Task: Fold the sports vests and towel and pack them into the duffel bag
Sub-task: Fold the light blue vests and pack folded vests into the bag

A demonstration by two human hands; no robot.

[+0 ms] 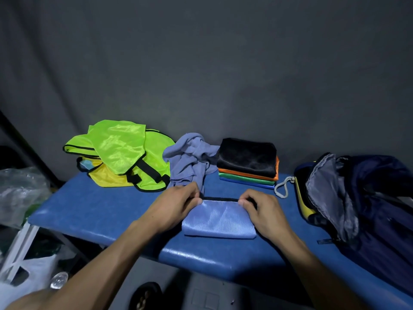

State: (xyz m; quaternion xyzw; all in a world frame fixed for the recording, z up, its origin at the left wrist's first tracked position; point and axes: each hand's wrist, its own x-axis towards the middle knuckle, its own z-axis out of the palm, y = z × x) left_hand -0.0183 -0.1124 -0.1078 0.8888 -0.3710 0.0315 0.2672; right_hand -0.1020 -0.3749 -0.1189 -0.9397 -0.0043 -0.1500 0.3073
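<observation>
Folding step: your left hand (178, 203) and right hand (260, 209) pinch the far corners of the folded blue vest (218, 221) lying on the surface (93, 211). Next, probably: move it to the folded stack (248, 163).

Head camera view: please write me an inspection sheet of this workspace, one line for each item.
Surface: blue padded bench top, glossy.
Job's things: folded light-blue mesh vest at front centre; stack of folded vests, black on top, then orange, green, blue; unfolded neon-green vests heaped at back left; crumpled grey-blue towel between them; dark navy duffel bag open at right.
Clutter: clear plastic bag off the bench, left.
Grippers: left hand and right hand pinch the folded vest's far corners.
Cables: white drawstring loop beside the bag.
Surroundings: grey fabric backdrop.
</observation>
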